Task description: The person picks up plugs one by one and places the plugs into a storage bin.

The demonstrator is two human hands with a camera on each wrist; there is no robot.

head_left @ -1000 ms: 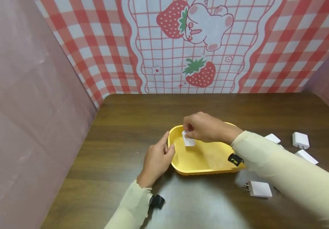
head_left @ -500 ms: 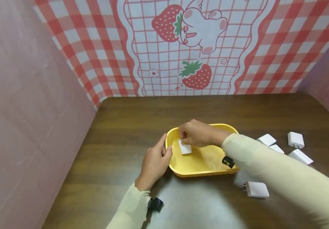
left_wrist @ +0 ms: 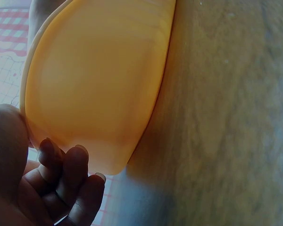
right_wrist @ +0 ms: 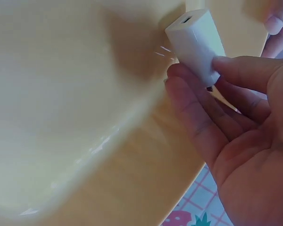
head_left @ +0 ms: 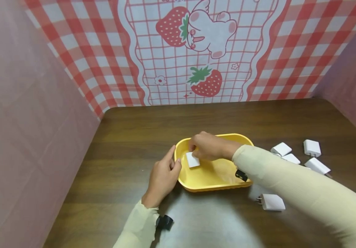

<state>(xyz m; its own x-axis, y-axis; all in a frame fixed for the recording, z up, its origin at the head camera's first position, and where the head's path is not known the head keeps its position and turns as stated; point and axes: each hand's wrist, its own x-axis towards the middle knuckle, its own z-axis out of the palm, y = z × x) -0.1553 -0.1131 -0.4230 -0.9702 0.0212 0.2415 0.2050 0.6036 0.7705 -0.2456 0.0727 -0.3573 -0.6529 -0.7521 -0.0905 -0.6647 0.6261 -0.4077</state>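
Observation:
A yellow container (head_left: 212, 187) with rounded corners stands on the table. At its left end my left hand (head_left: 163, 175) holds the rim, with the thumb at the edge. In the left wrist view the other fingers (left_wrist: 75, 176) curl by the container's outer wall. My right hand (head_left: 207, 146) pinches a white charger plug (head_left: 192, 160) inside the container, near its left end. The right wrist view shows the charger's port end facing away from the palm. Its prongs are mostly hidden by the fingers. I cannot tell whether the charger touches the container's floor.
Several white charger plugs (head_left: 312, 147) lie on the wooden table (head_left: 128, 137) to the right of the container. One charger (head_left: 272, 202) lies nearer the front, prongs to the left. My right forearm (head_left: 289, 179) crosses over that side. A checked strawberry cloth (head_left: 196, 51) hangs behind.
My right hand has lowered the charger plug deeper into the container, near its left end. The left hand stays at the rim. The whole head view has shifted slightly.

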